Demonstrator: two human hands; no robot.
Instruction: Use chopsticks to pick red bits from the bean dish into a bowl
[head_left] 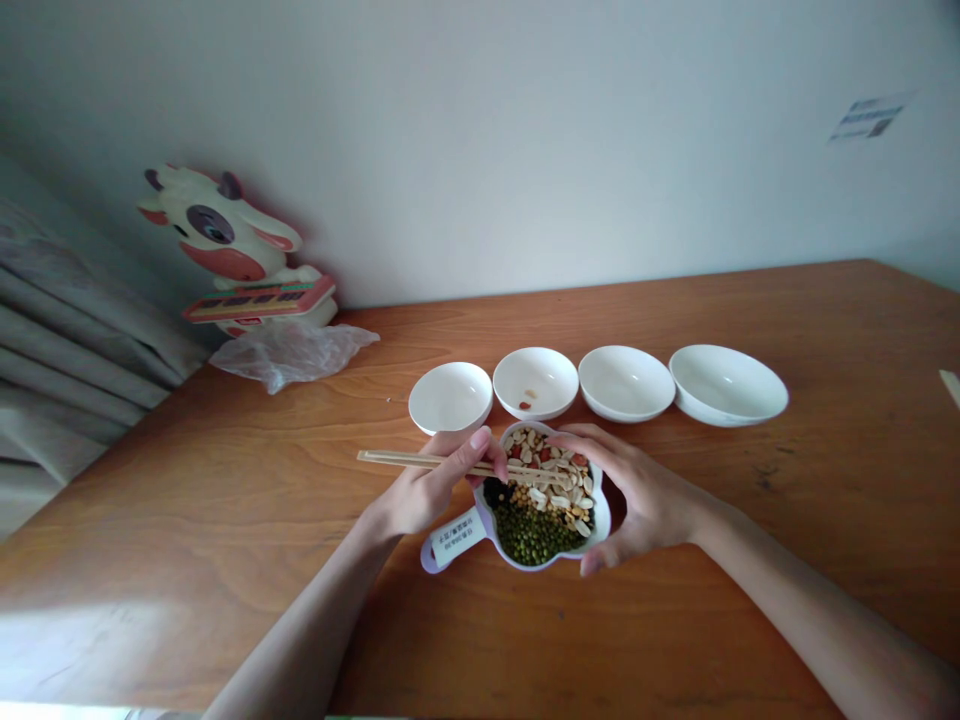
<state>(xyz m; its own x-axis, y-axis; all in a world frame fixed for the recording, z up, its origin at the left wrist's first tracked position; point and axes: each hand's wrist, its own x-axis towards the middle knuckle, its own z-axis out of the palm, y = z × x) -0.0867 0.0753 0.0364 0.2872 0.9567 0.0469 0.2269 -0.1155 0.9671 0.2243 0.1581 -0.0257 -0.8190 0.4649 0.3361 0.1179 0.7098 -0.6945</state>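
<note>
My left hand (442,480) is closed around a pair of wooden chopsticks (390,459), whose tips rest among the peanuts (559,490) in a lilac handled bowl (491,535). Green mung beans (532,535) fill the bowl's near part. Some yellow beans and dark pieces lie at its left, partly under the chopsticks. My right hand (637,480) cups the bowl's right side, fingers over the far rim and thumb by the near rim. A printed label (459,537) is stuck on the handle, which points left.
Behind the bowl stand white bowls in a row: the leftmost (450,397), one with small pieces inside (536,382), a third (626,382) and the rightmost (727,383). A cow-shaped toy keyboard (259,295) and a clear plastic bag (292,352) sit at the back left.
</note>
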